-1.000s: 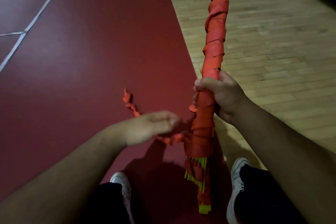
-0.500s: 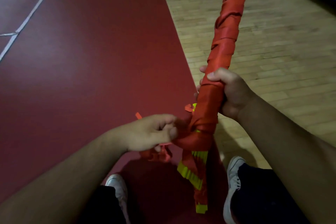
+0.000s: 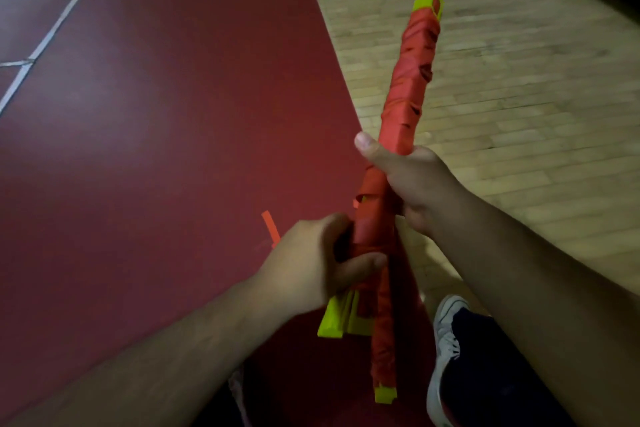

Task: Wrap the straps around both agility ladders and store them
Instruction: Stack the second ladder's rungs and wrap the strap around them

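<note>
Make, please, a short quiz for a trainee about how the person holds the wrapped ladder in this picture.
1. True or false: the right hand grips the ladder bundle higher up than the left hand does.
2. Which colour are the rung ends that stick out below the left hand? A. blue B. yellow-green C. white
3. Fill the gap: behind the bundle's top end lies the ___ floor.

Key: 1 true; 2 B; 3 wooden.
</note>
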